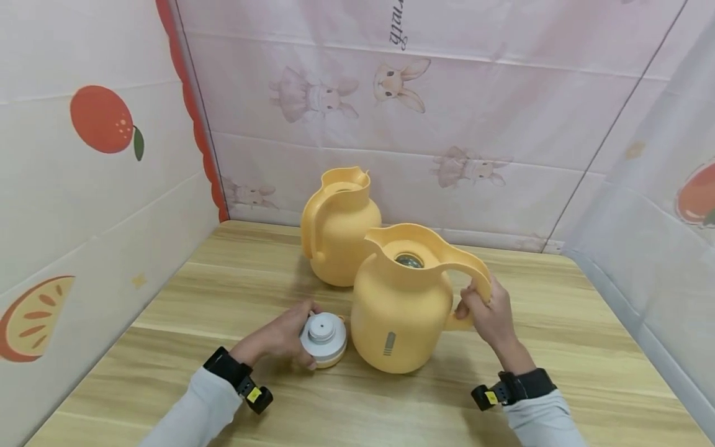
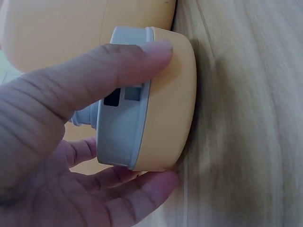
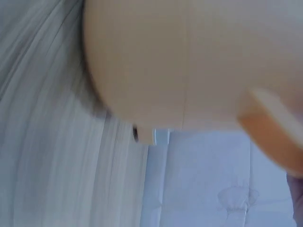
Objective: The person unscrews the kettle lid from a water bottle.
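My right hand (image 1: 491, 313) grips the handle of a yellow thermos jug (image 1: 399, 310), whose mouth is uncovered and shows a shiny inside. In the right wrist view the jug's rounded body (image 3: 156, 66) fills most of the frame, with only a bit of the hand at the edge. My left hand (image 1: 285, 335) holds a grey-and-yellow jug lid (image 1: 323, 338) just left of that jug. Thumb on one side and fingers on the other clasp the lid (image 2: 165, 109) in the left wrist view; its yellow top faces down at the tabletop and its grey stopper points up.
A second yellow thermos jug (image 1: 346, 230), also without a lid, stands behind, its handle toward the left. The wood-grain table (image 1: 184, 304) is bordered by a pink printed sheet (image 1: 346, 74) at the back and pale sheets on both sides.
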`<state>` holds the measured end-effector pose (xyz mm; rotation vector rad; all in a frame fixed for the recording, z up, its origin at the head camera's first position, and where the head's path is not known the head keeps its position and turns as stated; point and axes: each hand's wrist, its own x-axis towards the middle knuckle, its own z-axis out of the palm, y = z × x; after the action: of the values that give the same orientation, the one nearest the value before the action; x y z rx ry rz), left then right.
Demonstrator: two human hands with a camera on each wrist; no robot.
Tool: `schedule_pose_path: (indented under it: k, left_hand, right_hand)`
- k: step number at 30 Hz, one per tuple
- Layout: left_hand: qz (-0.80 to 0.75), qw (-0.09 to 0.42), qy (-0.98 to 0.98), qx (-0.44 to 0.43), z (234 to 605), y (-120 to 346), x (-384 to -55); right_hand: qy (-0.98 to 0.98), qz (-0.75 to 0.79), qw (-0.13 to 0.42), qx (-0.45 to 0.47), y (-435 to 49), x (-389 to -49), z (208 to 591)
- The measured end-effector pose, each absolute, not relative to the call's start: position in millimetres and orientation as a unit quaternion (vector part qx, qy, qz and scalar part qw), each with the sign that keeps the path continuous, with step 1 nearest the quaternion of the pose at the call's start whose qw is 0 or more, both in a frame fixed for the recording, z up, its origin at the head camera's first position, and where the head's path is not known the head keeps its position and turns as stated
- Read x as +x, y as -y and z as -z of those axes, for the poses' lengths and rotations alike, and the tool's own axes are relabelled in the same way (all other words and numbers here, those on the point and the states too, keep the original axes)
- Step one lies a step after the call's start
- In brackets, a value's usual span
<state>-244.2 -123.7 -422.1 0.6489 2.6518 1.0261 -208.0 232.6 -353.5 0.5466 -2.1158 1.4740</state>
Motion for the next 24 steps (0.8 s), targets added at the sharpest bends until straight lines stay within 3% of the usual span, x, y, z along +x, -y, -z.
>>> schedule_pose_path:
  k: [4,8,15,24]
  left_hand:
    - [-0.358,0.117,-0.902,0.213,422,124,-242]
    - [-0.358,0.109,-0.903,0.209,423,124,-240]
    - [-0.36,0.097,-0.904,0.209,424,117,-241]
    - [-0.353,0.092,-0.909,0.2,429,95,-256]
  right_hand:
    - [0.767,-0.501,0.27,0.297,-241,-205,353]
    - [0.745,-0.475,0.326,0.337,-244,-207,362]
    - [0.713,-0.469,0.436,0.285,-240,-221,387]
    - [0.728,-0.456,0.47,0.203,-234,-211,369]
